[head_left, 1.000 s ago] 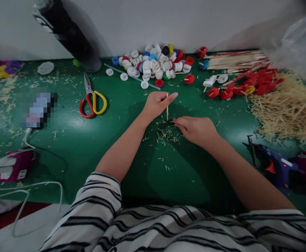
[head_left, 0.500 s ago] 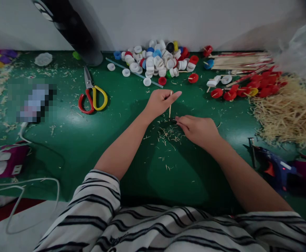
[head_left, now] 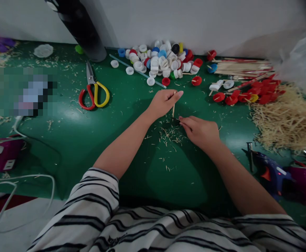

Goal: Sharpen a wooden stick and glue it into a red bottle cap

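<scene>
My left hand (head_left: 163,102) pinches a short, thin wooden stick (head_left: 173,110) between thumb and fingers, its lower end pointing down at the green tabletop (head_left: 144,178). Close by on the right, my right hand (head_left: 200,131) is closed on a small dark blade (head_left: 175,119), most of which the fingers cover. The blade lies at the stick's lower end; whether they touch I cannot tell. Pale wood shavings (head_left: 170,136) are scattered on the table just below both hands.
Bottle caps (head_left: 155,63) are heaped at the back. Scissors (head_left: 93,91) and a dark bottle (head_left: 83,31) stand left of them. Red caps on sticks (head_left: 260,91), bundled sticks (head_left: 242,68), a pile of shavings (head_left: 286,119) and a blue glue gun (head_left: 270,171) occupy the right. A phone (head_left: 33,92) lies left.
The view has turned slightly, so most things sit a little differently in the picture. Both hands keep their hold on the stick and blade, with hardly any movement over the table.
</scene>
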`<state>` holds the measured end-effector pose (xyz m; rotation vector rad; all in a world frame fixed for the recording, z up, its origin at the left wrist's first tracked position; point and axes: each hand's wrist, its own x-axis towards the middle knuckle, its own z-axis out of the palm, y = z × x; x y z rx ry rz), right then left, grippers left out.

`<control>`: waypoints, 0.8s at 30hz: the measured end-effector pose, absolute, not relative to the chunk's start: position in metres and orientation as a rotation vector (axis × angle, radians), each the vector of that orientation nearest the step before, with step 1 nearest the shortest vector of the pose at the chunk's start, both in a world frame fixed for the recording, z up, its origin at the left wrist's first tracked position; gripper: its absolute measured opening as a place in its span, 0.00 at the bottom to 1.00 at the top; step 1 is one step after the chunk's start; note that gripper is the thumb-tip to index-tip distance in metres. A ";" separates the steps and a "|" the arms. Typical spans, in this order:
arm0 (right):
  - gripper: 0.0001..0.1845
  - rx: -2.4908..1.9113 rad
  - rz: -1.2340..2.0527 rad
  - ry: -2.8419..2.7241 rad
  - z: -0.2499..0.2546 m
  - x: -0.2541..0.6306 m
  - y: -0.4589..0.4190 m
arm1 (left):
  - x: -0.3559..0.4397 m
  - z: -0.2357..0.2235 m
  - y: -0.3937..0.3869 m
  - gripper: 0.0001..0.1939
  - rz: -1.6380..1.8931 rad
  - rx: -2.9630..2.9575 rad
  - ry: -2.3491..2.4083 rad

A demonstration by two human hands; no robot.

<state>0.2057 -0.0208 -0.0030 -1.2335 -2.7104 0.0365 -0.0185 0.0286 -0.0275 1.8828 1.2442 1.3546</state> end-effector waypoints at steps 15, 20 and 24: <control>0.18 -1.258 0.150 -2.791 0.006 0.210 -0.016 | -0.019 -0.025 0.025 0.34 1.265 1.902 1.264; 0.19 -1.307 0.178 -2.805 0.007 0.209 -0.020 | -0.019 -0.026 0.024 0.33 1.244 1.938 1.309; 0.21 -1.392 0.146 -2.808 0.012 0.201 -0.029 | -0.017 -0.025 0.020 0.30 1.222 2.057 1.353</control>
